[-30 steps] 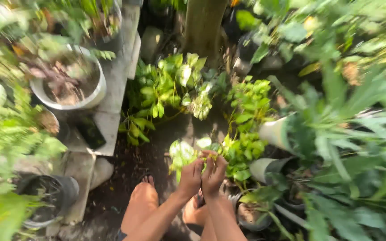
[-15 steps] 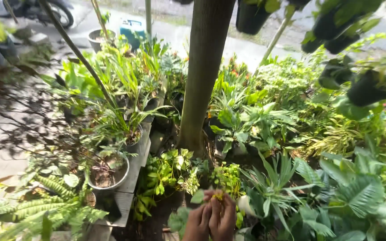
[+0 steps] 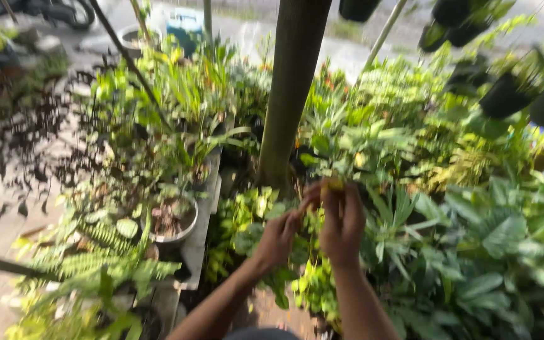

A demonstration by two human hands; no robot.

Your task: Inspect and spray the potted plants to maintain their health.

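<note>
Both hands are up in front of the greenery, close together and blurred by motion. The right hand is raised, back toward the camera, fingers curled inward around a small yellow leaf that peeks out just above its fingertips; it looks pinched there, though the blur keeps the grip from being sure. The left hand sits just beside and a little lower, fingers bent and reaching up toward the same spot, thumb side near the right hand's fingers. Whether the left hand actually touches the leaf, I cannot tell.

Right behind the hands is a low leafy plant with pale green, patchy leaves, and the yellow leaf sits at its upper edge. Straight beyond the hands a thick trunk rises out of frame. Off to the left of the left hand, a grey pot rests on a concrete ledge, with ferns below it. To the right of the right hand, broad dark-green leaves crowd in, and dark hanging pots dangle above them.
</note>
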